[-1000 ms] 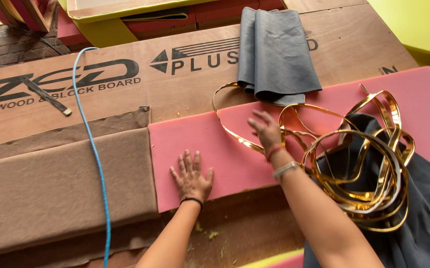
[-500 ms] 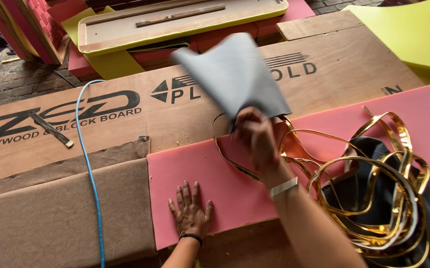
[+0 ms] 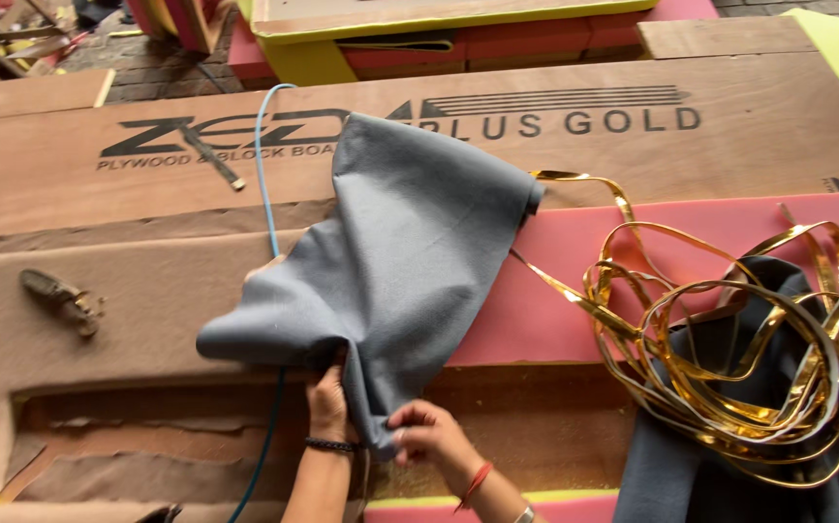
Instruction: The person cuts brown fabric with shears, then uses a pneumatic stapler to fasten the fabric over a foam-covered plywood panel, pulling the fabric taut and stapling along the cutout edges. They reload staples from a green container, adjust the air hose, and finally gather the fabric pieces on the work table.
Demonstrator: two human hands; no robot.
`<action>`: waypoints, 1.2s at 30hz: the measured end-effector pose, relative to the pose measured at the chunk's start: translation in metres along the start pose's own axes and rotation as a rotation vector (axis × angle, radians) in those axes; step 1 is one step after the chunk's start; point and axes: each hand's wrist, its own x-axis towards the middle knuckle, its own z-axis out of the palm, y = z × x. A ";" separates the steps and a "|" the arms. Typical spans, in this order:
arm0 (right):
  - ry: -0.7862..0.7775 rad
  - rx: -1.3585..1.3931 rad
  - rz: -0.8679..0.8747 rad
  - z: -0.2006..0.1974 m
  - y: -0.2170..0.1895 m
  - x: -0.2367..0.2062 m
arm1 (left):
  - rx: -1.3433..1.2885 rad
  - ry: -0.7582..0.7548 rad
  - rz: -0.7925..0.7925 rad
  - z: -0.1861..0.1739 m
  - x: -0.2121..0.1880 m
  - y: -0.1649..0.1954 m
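Grey fabric sheet draped over pink foam on counter. Right hand fingers pinching bottom corner; left hand fingers gripping edge beside it. Spread evenly, avoid gold trim coil.

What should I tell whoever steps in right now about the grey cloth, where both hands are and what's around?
Left hand: gripping the grey cloth at its lower edge, from underneath.
Right hand: fingers pinching the cloth's bottom corner.
Cloth: lifted and spread over the pink foam sheet and the brown felt board, not yet lying flat.
Nearby: tangled gold trim strip on a dark cloth to the right; blue hose running under the grey cloth; a small tool on the felt at left.
Done: cloth picked up. Left: it is unsmoothed and nothing fastens it.
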 end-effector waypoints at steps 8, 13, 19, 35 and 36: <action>0.138 0.326 -0.359 -0.029 -0.119 0.073 | 0.147 0.051 0.241 -0.237 -0.057 0.156; 0.092 0.566 -0.544 -0.021 -0.163 0.120 | 0.737 0.334 0.455 -0.349 -0.124 0.259; 0.193 -0.050 -0.391 0.037 -0.130 0.133 | 0.494 0.734 0.757 -0.340 -0.127 0.295; -0.318 -1.031 -0.145 0.099 0.017 -0.011 | 1.835 0.341 0.006 -0.062 -0.086 0.083; -0.159 -1.004 -0.214 0.090 0.005 -0.011 | 1.802 0.302 0.044 -0.069 -0.080 0.079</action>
